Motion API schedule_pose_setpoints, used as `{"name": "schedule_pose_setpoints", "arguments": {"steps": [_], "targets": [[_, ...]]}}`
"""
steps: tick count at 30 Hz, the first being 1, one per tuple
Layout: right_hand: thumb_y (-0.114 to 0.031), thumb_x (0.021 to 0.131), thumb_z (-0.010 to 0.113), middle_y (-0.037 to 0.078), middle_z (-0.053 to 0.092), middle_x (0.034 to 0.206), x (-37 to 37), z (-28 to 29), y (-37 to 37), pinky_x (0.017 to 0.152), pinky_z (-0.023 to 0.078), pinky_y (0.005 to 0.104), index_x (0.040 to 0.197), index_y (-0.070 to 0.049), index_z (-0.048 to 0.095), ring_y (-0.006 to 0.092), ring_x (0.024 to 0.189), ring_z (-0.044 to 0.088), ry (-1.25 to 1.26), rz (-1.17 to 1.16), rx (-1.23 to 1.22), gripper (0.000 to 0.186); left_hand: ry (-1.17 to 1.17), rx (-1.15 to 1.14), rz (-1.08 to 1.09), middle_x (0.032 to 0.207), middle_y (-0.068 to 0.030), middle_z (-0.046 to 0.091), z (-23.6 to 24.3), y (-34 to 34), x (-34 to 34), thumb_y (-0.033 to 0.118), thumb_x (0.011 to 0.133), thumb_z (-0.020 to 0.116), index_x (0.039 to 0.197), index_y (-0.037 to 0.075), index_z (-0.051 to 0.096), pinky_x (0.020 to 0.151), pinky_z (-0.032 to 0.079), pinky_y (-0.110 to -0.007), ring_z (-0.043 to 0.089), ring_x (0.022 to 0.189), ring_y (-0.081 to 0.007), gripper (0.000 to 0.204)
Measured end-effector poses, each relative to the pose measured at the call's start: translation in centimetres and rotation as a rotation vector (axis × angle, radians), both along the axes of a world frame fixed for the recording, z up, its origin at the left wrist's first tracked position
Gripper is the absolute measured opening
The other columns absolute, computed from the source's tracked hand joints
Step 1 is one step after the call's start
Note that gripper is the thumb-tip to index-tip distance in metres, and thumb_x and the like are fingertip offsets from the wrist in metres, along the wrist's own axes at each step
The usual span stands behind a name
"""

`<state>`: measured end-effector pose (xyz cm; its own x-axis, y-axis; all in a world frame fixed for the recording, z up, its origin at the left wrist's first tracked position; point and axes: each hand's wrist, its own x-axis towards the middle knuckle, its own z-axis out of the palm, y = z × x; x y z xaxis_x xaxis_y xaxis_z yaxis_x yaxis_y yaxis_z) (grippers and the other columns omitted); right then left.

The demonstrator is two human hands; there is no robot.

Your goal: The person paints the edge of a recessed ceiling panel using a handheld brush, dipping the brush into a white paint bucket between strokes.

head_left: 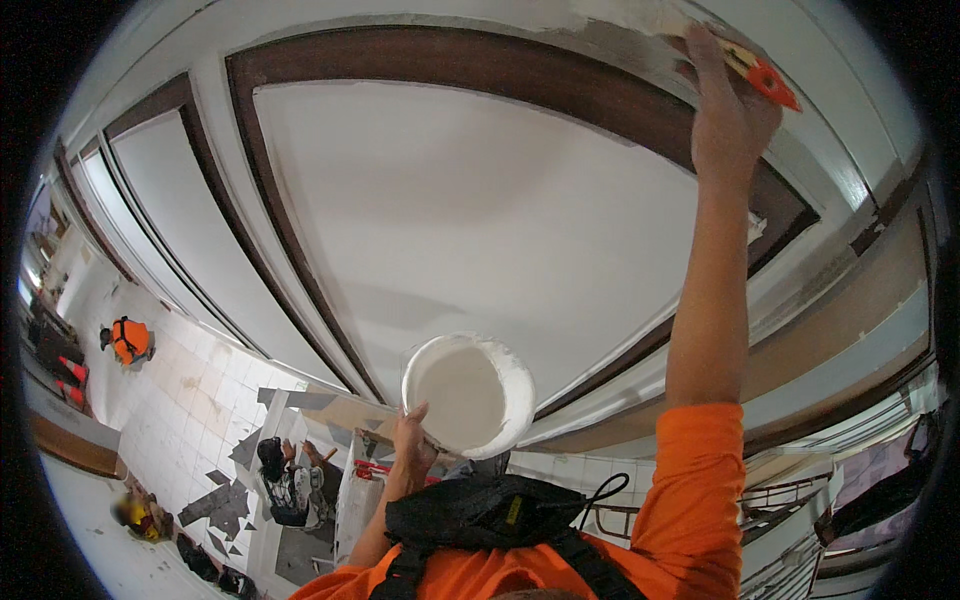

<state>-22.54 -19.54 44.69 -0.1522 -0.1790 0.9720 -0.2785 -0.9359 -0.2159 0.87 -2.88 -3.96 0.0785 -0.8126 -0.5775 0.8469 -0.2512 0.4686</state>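
Orange sleeve [700, 450] is running up the right side of the view, and past it the bare right arm is stretching way up to the wall. Up top, the right hand [732, 125] is closing around what's looking like a paintbrush [768, 82] with a wood-coloured body and a red handle end, and it's sitting just above the dark brown trim [440, 55], by a patchy whitish smear [635, 14]. Can't tell if the bristles are touching anything, since the fingers are covering that end. Down low, the left hand [412, 440] is hanging onto a white bucket [518, 390] by its near left side, thumb up at the rim, the other fingers mostly hiding from view. Creamy off-white paint, or something like it, is filling the inside, and the bucket is sitting in front of the big white panel [450, 190]. Black pouch [485, 515] is resting across the chest on straps. Way below on the left, a co-worker in orange [130, 340] is bending over pale floor tiles [190, 395], and some grey scraps [225, 505] are lying around nearer in.
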Motion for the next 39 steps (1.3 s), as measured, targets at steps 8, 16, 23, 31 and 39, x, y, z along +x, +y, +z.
{"name": "schedule_pose_setpoints", "arguments": {"steps": [8,16,23,31,39], "targets": [[-0.015,0.09,0.074,0.003,0.069,0.081,4.0,0.8,-2.5,0.061,0.053,0.0242,0.093,-0.002,0.067,0.009,0.068,0.064,-0.001,0.126,0.12,0.015,-0.04,0.016,0.019,0.127,-0.0182,0.057,3.4,0.5,-0.4,0.006,0.094,0.054,0.141,0.004,0.042,0.091,0.053,-0.053,0.06,0.111,-0.0365,0.048],[-0.023,0.087,0.076,0.014,0.073,0.094,-0.5,-0.3,-0.8,0.071,0.063,0.032,0.102,0.004,0.068,0.0173,0.083,0.072,0.08,-0.218,0.056,0.031,-0.042,0.057,-0.007,0.13,-0.0184,0.055,1.6,0.1,-0.1,0.011,0.093,0.056,0.143,0.006,0.039,0.092,0.05,-0.055,0.058,0.113,-0.0379,0.053],[-0.015,0.089,0.075,0.003,0.069,0.081,0.5,1.4,-1.6,0.06,0.055,0.0259,0.093,-0.002,0.067,0.0093,0.067,0.064,0.131,0.009,0.081,0.015,0.08,-0.066,-0.02,0.127,-0.0187,0.055,-0.4,0.0,0.4,0.011,0.094,0.055,0.143,0.006,0.038,0.092,0.05,-0.055,0.058,0.112,-0.037,0.053],[-0.017,0.088,0.076,0.003,0.069,0.078,1.0,1.6,-3.2,0.06,0.053,0.0263,0.092,-0.003,0.067,0.0105,0.067,0.064,0.178,0.151,0.137,0.017,0.002,-0.015,0.009,0.129,-0.019,0.054,1.0,0.3,0.0,0.009,0.094,0.055,0.144,0.006,0.036,0.092,0.051,-0.053,0.058,0.114,-0.0373,0.054],[-0.02,0.088,0.076,0.002,0.069,0.077,-0.1,1.9,-1.6,0.061,0.051,0.0256,0.089,-0.004,0.068,0.0092,0.066,0.062,0.256,-0.208,0.175,0.018,0.003,0.025,-0.01,0.129,-0.0209,0.055,1.0,0.2,0.4,0.009,0.094,0.055,0.142,0.001,0.038,0.093,0.052,-0.052,0.06,0.112,-0.0378,0.051]]}}
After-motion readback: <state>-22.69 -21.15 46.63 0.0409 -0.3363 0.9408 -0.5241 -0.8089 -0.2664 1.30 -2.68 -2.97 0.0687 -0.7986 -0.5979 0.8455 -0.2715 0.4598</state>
